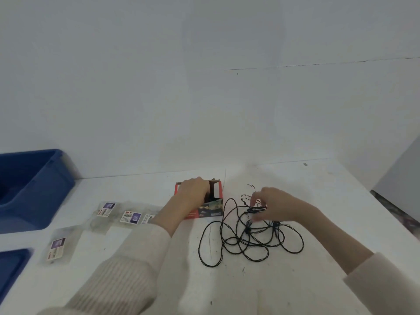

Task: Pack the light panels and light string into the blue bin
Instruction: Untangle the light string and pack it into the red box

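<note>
The small red cardboard box [211, 209] is gripped at its open top by the curled fingers of the left hand [193, 189], probably to steady it. The tangled black light string [250, 238] lies on the white counter [322, 189], well apart from the blue plastic bin [58, 178]. The fingers of the right hand [273, 205] are spread over it; whether a strand is pinched cannot be told.

- Blue bin [58, 164]: smooth plastic, dull sheen.
- Light string [247, 229]: thin black wire, matt.
- Box [210, 209]: printed cardboard, slightly glossy.
- Light panels [130, 217]: in clear, crinkly plastic bags with paper labels.
- Sleeve [127, 269]: cream ribbed knit.
- Worktop [329, 201]: matt white, scuffed, speckled.
</note>
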A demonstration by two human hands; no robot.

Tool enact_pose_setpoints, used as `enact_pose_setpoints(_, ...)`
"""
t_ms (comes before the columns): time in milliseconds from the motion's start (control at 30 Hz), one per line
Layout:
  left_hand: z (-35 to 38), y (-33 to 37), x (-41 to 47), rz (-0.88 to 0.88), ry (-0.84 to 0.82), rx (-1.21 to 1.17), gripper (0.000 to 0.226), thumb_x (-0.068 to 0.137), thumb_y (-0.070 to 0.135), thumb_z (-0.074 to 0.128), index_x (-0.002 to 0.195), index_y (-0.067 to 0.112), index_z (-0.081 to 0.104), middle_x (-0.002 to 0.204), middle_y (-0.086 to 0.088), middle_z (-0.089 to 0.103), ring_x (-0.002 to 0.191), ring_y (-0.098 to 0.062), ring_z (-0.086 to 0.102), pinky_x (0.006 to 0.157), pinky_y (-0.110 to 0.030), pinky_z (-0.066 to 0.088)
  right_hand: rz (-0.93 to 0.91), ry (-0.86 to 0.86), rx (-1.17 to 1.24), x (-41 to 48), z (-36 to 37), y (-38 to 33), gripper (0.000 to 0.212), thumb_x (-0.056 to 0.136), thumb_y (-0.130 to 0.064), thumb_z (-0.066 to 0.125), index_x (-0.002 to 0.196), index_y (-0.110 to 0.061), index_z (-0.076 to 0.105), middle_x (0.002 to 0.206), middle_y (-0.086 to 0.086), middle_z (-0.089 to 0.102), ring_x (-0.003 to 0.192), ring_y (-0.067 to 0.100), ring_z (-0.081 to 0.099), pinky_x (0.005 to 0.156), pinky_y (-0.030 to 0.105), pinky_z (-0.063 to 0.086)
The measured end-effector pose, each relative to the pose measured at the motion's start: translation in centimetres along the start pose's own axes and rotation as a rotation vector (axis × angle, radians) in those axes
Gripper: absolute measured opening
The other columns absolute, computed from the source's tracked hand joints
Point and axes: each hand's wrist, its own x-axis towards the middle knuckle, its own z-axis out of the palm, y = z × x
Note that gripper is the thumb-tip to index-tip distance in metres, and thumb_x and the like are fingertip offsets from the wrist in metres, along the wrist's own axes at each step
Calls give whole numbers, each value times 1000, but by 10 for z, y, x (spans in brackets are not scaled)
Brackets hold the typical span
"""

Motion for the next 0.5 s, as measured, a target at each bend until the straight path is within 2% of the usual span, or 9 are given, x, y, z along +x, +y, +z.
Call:
enact_pose_setpoints(67,-5,-6,2,11,-4,-64,20,88,9,51,96,12,70,102,-11,65,90,-28,63,69,-30,43,15,-124,-155,-6,12,1,81,72,-60,67,140,-35,30,126,2,38,121,20,33,99,36,35)
enact_pose_setpoints(100,-7,-7,3,19,-3,-86,20,90,13,52,98,12,70,102,-11,65,91,-29,63,69,-31,44,24,-149,-217,-8,20,1,89,71,-60,67,144,-37,22,131,2,34,126,22,30,101,38,34)
enact_pose_setpoints(133,-10,-7,3,24,-6,-95,20,91,16,52,99,12,70,101,-11,65,91,-29,62,70,-32,44,20,-141,-244,-10,26,1,86,74,-55,67,144,-37,21,132,2,33,126,23,31,99,38,35)
enact_pose_setpoints(233,-20,-5,-1,17,3,-47,23,93,17,47,98,10,69,87,-7,60,83,-28,61,64,-30,42,17,61,-143,-7,35,2,49,88,-17,54,134,-31,41,123,4,49,113,24,49,83,31,41)
enact_pose_setpoints(267,-24,-3,-3,13,33,-14,25,92,16,44,97,8,68,84,-6,58,81,-27,61,63,-30,42,42,138,-97,-5,33,2,45,88,-8,48,128,-28,48,119,6,56,107,25,54,80,31,44)
enact_pose_setpoints(333,-33,3,-7,17,141,39,27,92,15,42,99,9,67,90,-4,62,85,-25,60,66,-31,45,59,252,-23,-4,21,2,37,88,-6,47,117,-25,59,112,5,64,101,26,60,83,32,48)
enact_pose_setpoints(367,-38,7,-10,36,199,24,26,93,18,44,103,12,67,99,-5,65,93,-24,60,73,-32,46,45,278,23,-6,9,1,30,87,-8,51,109,-23,65,107,3,67,99,25,62,85,31,49)
enact_pose_setpoints(433,-50,20,-17,121,226,-172,30,93,32,50,119,21,61,120,0,62,112,-19,55,89,-31,43,-21,289,169,-16,-24,-3,17,84,-10,60,92,-20,71,88,0,71,86,19,68,81,27,51)
enact_pose_setpoints(500,-67,39,-28,250,128,-492,46,87,45,59,130,30,50,131,6,56,121,-10,50,98,-28,40,-113,305,373,-37,-63,-14,10,82,-8,66,83,-17,71,71,2,72,64,15,68,70,22,52)
